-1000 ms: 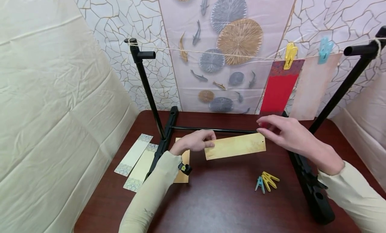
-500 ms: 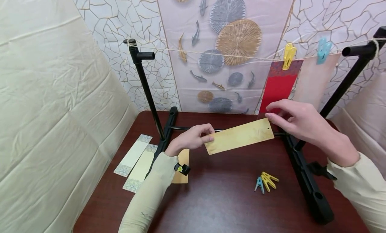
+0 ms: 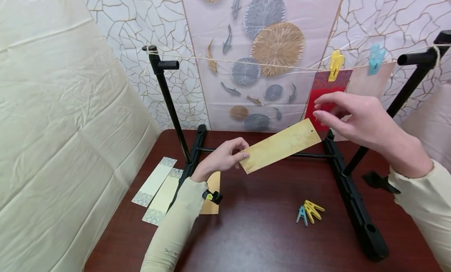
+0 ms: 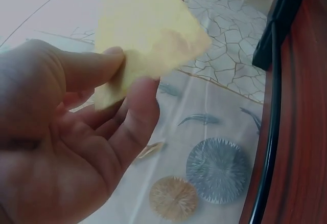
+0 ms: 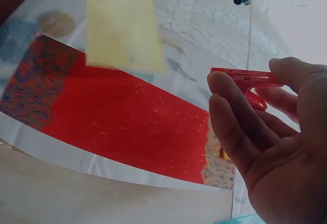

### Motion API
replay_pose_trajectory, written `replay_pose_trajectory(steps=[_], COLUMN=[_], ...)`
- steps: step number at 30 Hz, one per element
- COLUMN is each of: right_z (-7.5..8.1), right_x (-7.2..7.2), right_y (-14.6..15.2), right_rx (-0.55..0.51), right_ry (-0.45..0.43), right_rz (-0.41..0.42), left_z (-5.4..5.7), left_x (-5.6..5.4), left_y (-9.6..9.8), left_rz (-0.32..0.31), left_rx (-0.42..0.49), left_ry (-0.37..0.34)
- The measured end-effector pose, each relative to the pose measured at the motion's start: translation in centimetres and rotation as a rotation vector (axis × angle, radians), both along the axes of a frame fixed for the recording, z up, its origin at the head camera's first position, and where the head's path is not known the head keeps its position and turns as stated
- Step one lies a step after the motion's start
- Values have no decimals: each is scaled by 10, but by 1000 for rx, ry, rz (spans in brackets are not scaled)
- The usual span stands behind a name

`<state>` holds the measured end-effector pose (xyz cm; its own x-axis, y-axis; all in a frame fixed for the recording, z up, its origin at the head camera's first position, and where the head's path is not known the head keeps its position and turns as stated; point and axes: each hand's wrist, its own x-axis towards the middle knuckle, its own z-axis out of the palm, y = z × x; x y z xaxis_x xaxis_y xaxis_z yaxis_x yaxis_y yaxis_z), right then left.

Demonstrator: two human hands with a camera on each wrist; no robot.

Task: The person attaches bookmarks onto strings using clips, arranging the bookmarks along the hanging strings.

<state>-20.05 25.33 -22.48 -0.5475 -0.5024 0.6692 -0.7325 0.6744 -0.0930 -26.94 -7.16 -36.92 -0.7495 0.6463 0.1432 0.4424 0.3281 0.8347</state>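
Note:
My left hand (image 3: 227, 156) pinches one end of a pale yellow paper strip (image 3: 282, 145) between thumb and fingers. The strip slants up to the right over the table, and a small dark hole shows near its far end. In the left wrist view, the thumb lies on the face of the strip (image 4: 148, 24). Fingers of my right hand (image 3: 366, 119) hold a red clothespin (image 5: 245, 78), clear only in the right wrist view. That hand is just right of the strip's raised end, in front of a hanging red paper strip (image 5: 127, 116).
A string (image 3: 246, 63) runs between black posts. A yellow clothespin (image 3: 336, 65) holds the red strip on it, and a blue clothespin (image 3: 376, 60) a pale one. Loose clothespins (image 3: 311, 212) lie on the table (image 3: 260, 233). Paper strips (image 3: 155, 181) lie at the left.
The right hand has risen and moved right with the clothespin. The left hand has lifted slightly, and the yellow strip's right end has tilted upward.

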Motion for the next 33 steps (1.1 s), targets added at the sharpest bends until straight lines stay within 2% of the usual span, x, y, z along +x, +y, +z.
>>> replay_pose_trajectory(steps=[12, 18, 26, 33], right_z=[30, 44, 54, 60], right_x=[-1, -5, -16, -24], right_y=[1, -4, -13, -18], right_rx=[-61, -96, -183, -211], right_ry=[25, 41, 6, -64], right_rz=[-73, -84, -79, -126], left_z=[-7, -11, -13, -18], left_x=[-2, -2, 1, 4], left_y=[3, 8, 23, 41], left_rz=[4, 39, 110, 149], left_rx=[192, 293, 439, 555], left_ry=[-101, -149, -202, -242])
